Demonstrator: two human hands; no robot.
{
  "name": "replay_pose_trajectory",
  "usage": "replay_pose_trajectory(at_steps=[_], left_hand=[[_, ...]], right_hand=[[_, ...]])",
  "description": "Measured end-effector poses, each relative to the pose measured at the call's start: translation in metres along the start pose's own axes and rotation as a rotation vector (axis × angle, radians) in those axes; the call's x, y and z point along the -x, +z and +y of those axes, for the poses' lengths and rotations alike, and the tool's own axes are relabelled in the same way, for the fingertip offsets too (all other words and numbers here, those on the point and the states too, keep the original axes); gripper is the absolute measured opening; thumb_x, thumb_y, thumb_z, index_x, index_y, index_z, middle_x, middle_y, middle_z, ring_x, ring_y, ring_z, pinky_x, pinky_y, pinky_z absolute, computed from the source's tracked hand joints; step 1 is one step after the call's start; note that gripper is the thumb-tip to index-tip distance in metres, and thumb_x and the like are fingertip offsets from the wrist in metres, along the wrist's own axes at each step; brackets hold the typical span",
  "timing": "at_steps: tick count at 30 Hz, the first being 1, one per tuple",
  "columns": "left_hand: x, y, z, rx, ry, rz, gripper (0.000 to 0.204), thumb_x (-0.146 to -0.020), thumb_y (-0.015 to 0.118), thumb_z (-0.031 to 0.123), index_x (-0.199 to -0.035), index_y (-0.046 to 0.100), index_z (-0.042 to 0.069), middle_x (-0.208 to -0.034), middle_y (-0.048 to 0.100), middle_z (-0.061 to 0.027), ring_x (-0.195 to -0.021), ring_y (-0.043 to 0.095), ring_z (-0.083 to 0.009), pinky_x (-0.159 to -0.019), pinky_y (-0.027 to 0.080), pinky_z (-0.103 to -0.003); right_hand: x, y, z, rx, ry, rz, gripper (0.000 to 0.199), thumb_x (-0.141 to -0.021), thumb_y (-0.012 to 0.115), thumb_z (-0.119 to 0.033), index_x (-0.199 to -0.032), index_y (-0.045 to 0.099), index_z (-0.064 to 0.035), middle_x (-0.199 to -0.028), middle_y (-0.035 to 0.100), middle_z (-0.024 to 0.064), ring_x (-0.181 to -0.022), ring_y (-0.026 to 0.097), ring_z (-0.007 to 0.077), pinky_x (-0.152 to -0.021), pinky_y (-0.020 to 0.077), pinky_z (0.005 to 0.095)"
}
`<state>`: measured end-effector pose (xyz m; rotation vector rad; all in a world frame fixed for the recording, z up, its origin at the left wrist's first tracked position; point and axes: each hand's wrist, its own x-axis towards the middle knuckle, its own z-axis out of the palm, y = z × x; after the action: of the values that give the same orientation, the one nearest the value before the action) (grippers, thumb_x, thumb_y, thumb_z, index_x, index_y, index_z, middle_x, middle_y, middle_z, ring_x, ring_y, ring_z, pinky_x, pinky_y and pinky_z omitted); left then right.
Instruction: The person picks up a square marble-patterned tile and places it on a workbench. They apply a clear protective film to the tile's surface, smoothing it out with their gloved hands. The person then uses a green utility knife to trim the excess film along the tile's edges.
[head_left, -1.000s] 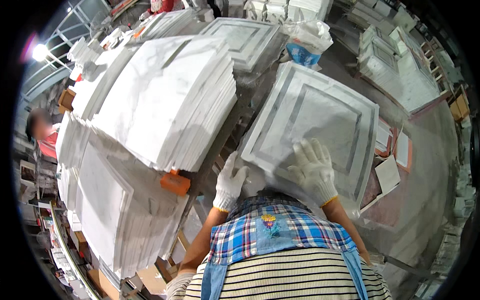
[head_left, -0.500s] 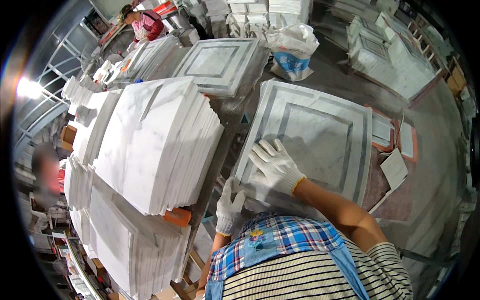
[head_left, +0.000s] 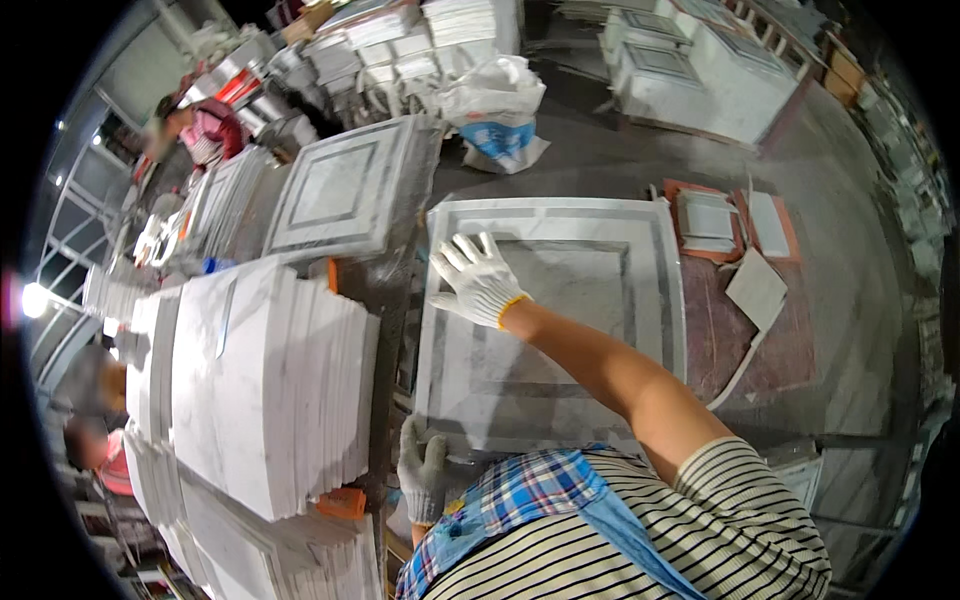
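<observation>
Here, a workshop floor [head_left: 600,160] of grey concrete is crowded with stacks of pale marble. The largest thing near the person is a tall stack of white marble tiles [head_left: 265,390], standing on edge just left of centre. Beside it, to the right, lies a square marble mosaic panel [head_left: 560,330] with grey border bands framing a lighter middle, flat on a low stand. A second framed panel [head_left: 345,190] lies behind it to the left, and a white plastic sack [head_left: 495,105] sits beyond. Loose tile offcuts [head_left: 745,255] lie to the right. The right hand [head_left: 478,280], in a white work glove, rests flat on the panel, fingers spread wide, gripping nothing. The gloved left hand [head_left: 422,475] curls around the panel's near left corner.
</observation>
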<state>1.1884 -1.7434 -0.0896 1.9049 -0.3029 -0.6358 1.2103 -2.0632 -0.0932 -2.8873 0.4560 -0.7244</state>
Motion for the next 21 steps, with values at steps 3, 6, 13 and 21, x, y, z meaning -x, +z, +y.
replay_pose_trajectory(at_steps=[3,6,13,21], left_hand=[[-0.001,0.001,0.005,-0.086,-0.020,-0.010,0.061,-0.088,0.063,0.026,-0.142,0.049,0.000,-0.116,0.068,-0.0160,-0.101,0.065,-0.0211,-0.089,0.051,-0.032],[-0.001,0.001,0.007,-0.114,-0.059,-0.023,0.062,-0.088,0.062,0.028,-0.142,0.049,0.001,-0.117,0.068,-0.0161,-0.103,0.065,-0.0213,-0.091,0.050,-0.032],[-0.004,-0.002,0.010,-0.221,0.004,-0.009,0.053,-0.089,0.062,0.027,-0.135,0.056,0.001,-0.105,0.071,-0.0152,-0.094,0.067,-0.0214,-0.085,0.052,-0.034],[0.006,0.000,0.039,-0.425,0.114,0.094,0.035,-0.089,0.059,0.030,-0.113,0.064,0.004,-0.086,0.065,-0.0152,-0.077,0.061,-0.0256,-0.073,0.050,-0.035]], right_hand=[[-0.007,0.006,0.028,0.076,0.080,-0.026,0.072,-0.094,0.050,-0.060,-0.145,0.050,-0.0096,-0.149,0.049,0.0106,-0.142,0.038,0.0309,-0.118,0.0227,0.0567],[-0.013,-0.010,0.052,0.141,0.182,-0.152,0.074,-0.096,0.042,-0.064,-0.149,0.046,-0.0121,-0.156,0.042,0.0090,-0.147,0.031,0.0295,-0.119,0.0171,0.0573],[0.022,-0.049,0.129,0.253,0.379,-0.114,0.074,-0.097,0.042,-0.063,-0.150,0.043,-0.0121,-0.157,0.041,0.0122,-0.146,0.033,0.0319,-0.118,0.0190,0.0580],[0.083,-0.101,0.200,0.393,0.522,-0.060,0.071,-0.095,0.044,-0.063,-0.147,0.046,-0.0147,-0.147,0.049,0.0131,-0.137,0.041,0.0338,-0.116,0.0236,0.0576]])
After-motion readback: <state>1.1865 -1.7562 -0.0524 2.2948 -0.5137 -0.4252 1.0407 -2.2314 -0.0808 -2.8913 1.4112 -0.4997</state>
